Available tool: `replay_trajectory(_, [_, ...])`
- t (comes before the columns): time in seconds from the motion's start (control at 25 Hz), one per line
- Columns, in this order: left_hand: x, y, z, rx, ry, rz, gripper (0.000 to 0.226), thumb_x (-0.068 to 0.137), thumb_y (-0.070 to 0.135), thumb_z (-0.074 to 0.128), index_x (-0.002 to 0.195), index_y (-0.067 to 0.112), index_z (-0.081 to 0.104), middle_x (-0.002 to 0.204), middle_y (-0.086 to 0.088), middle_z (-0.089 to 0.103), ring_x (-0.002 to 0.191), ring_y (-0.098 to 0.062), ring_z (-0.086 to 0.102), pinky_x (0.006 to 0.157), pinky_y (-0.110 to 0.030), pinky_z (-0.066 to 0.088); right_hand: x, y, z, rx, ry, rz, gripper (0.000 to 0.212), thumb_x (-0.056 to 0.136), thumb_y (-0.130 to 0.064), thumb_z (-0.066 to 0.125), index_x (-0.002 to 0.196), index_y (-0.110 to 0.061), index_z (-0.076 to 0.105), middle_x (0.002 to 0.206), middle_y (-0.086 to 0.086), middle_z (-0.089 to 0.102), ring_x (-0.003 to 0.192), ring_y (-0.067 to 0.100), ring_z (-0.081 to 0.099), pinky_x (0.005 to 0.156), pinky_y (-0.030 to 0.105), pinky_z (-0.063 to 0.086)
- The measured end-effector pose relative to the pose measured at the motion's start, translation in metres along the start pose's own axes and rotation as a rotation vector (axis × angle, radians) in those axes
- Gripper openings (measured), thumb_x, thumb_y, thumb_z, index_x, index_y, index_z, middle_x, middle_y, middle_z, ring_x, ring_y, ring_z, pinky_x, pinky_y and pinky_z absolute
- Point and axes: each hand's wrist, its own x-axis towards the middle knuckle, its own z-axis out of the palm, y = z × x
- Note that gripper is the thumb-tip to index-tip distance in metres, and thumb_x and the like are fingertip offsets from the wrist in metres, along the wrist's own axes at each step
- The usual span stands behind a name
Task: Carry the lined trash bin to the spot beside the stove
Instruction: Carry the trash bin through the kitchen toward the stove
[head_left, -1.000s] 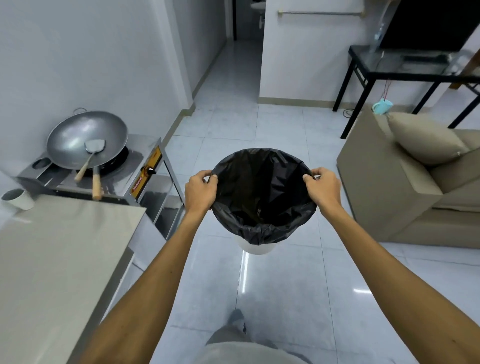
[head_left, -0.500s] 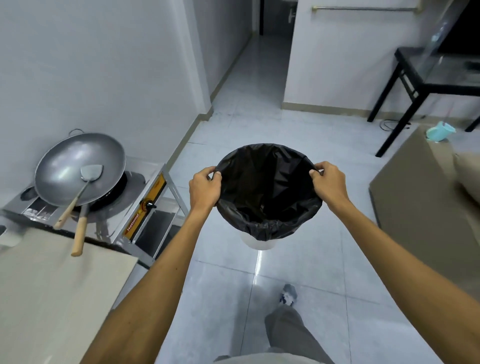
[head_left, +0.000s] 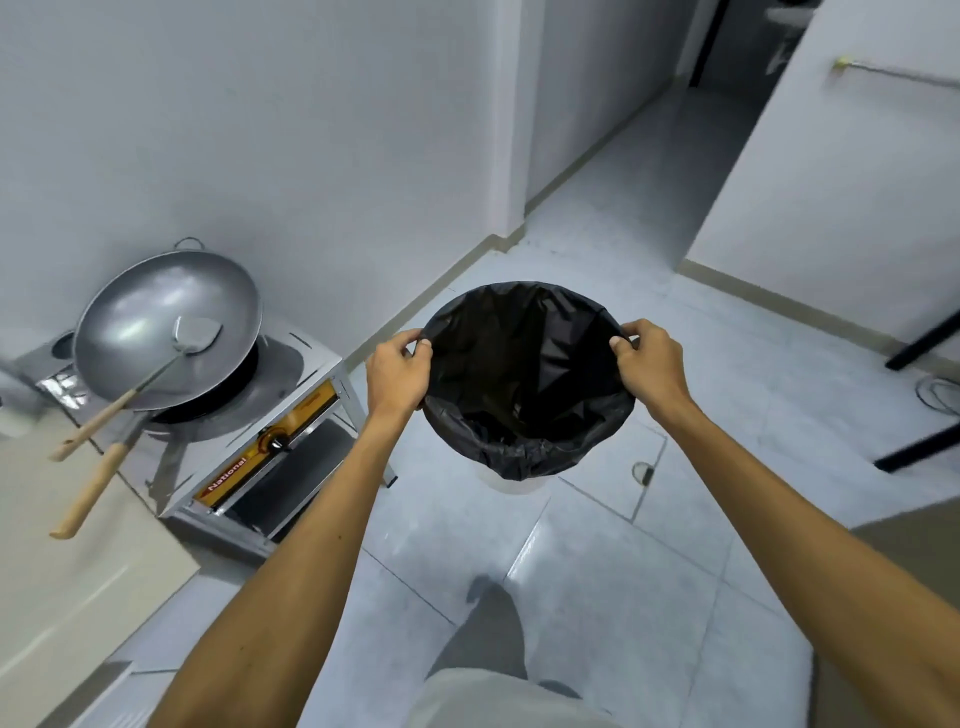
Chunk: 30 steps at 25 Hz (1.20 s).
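Note:
I hold a white trash bin (head_left: 511, 486) lined with a black bag (head_left: 524, 384) in the air over the tiled floor. My left hand (head_left: 397, 371) grips the left rim and my right hand (head_left: 652, 364) grips the right rim. Only the bin's white bottom shows below the bag. The steel stove (head_left: 270, 441) stands to the left against the wall, a short way from the bin.
A large wok (head_left: 156, 325) with a spatula (head_left: 140, 387) sits on the stove, wooden handles sticking out toward me. A beige counter (head_left: 67, 587) lies at lower left. Black table legs (head_left: 919, 395) stand at right. A floor hatch (head_left: 618, 478) is beneath the bin. A hallway opens ahead.
I have stepped forward and turned left. The stove has come nearer and more central, the sofa has left the view, and the bin stays held by both hands.

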Motion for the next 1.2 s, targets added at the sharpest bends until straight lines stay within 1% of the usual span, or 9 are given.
replay_trajectory(0.28, [0.112, -0.002, 0.03, -0.01, 0.146, -0.074, 0.033, 0.101, 0.024, 0.053, 0.129, 0.011, 0.067, 0.102, -0.012, 0.073, 0.069, -0.017, 0.064, 0.072, -0.038, 0.062, 0.154, -0.039, 0.062, -0.017, -0.159, -0.112, 0.027, 0.102, -0.02, 0.056, 0.124, -0.007, 0.066, 0.106, 0.011, 0.07, 0.09, 0.024, 0.064, 0.078, 0.03, 0.047])
replay_trajectory(0.4, [0.152, 0.0, 0.029, -0.005, 0.241, -0.113, 0.032, 0.102, 0.022, 0.053, 0.128, 0.011, 0.067, 0.087, -0.006, 0.07, 0.063, -0.013, 0.06, 0.07, -0.033, 0.061, 0.212, -0.069, 0.092, -0.017, -0.234, -0.17, 0.027, 0.101, -0.02, 0.056, 0.122, -0.007, 0.066, 0.108, 0.011, 0.071, 0.095, 0.026, 0.067, 0.082, 0.035, 0.054])
replay_trajectory(0.52, [0.174, -0.001, 0.028, -0.01, 0.319, -0.159, 0.031, 0.101, 0.019, 0.053, 0.128, 0.011, 0.067, 0.067, 0.003, 0.061, 0.051, -0.006, 0.055, 0.055, -0.012, 0.049, 0.253, -0.091, 0.12, -0.015, -0.283, -0.229, 0.027, 0.101, -0.022, 0.056, 0.121, -0.009, 0.067, 0.108, 0.011, 0.072, 0.098, 0.028, 0.069, 0.09, 0.044, 0.058])
replay_trajectory(0.72, [0.202, -0.016, 0.026, 0.009, 0.42, -0.284, 0.035, 0.101, 0.018, 0.052, 0.134, 0.01, 0.063, 0.057, -0.005, 0.06, 0.038, -0.004, 0.052, 0.041, -0.013, 0.045, 0.312, -0.123, 0.181, -0.056, -0.443, -0.32, 0.027, 0.101, -0.021, 0.056, 0.123, -0.008, 0.067, 0.111, 0.012, 0.072, 0.101, 0.03, 0.069, 0.091, 0.043, 0.057])
replay_trajectory(0.8, [0.21, -0.021, 0.029, 0.013, 0.441, -0.324, 0.036, 0.101, 0.019, 0.052, 0.134, 0.011, 0.064, 0.06, -0.008, 0.063, 0.042, -0.007, 0.053, 0.042, -0.017, 0.048, 0.332, -0.13, 0.202, -0.061, -0.489, -0.35, 0.026, 0.101, -0.021, 0.056, 0.121, -0.009, 0.068, 0.11, 0.012, 0.072, 0.102, 0.031, 0.069, 0.092, 0.044, 0.057])
replay_trajectory(0.96, [0.235, -0.028, 0.043, 0.035, 0.537, -0.41, 0.033, 0.1, 0.019, 0.053, 0.129, 0.016, 0.068, 0.06, 0.009, 0.059, 0.054, -0.004, 0.055, 0.062, -0.022, 0.055, 0.377, -0.145, 0.246, -0.099, -0.618, -0.406, 0.024, 0.101, -0.02, 0.056, 0.119, -0.008, 0.066, 0.111, 0.013, 0.072, 0.102, 0.032, 0.068, 0.091, 0.044, 0.057])
replay_trajectory(1.08, [0.255, -0.036, 0.06, 0.026, 0.587, -0.477, 0.032, 0.1, 0.02, 0.053, 0.128, 0.016, 0.069, 0.067, 0.001, 0.064, 0.062, -0.011, 0.057, 0.067, -0.033, 0.058, 0.403, -0.152, 0.269, -0.131, -0.658, -0.458, 0.023, 0.102, -0.02, 0.055, 0.118, -0.006, 0.065, 0.113, 0.014, 0.07, 0.103, 0.033, 0.067, 0.09, 0.045, 0.056])
replay_trajectory(1.12, [0.261, -0.04, 0.067, 0.019, 0.607, -0.504, 0.033, 0.1, 0.02, 0.053, 0.128, 0.015, 0.069, 0.068, 0.0, 0.065, 0.063, -0.011, 0.057, 0.069, -0.032, 0.059, 0.411, -0.152, 0.277, -0.139, -0.664, -0.465, 0.024, 0.102, -0.02, 0.054, 0.118, -0.006, 0.065, 0.115, 0.014, 0.069, 0.104, 0.033, 0.066, 0.091, 0.045, 0.055])
replay_trajectory(1.2, [0.274, -0.045, 0.081, 0.027, 0.653, -0.551, 0.032, 0.101, 0.018, 0.052, 0.127, 0.012, 0.069, 0.063, 0.006, 0.06, 0.056, -0.006, 0.051, 0.058, -0.014, 0.051, 0.428, -0.153, 0.291, -0.163, -0.704, -0.481, 0.024, 0.101, -0.02, 0.054, 0.118, -0.006, 0.065, 0.117, 0.013, 0.068, 0.105, 0.033, 0.066, 0.092, 0.046, 0.055])
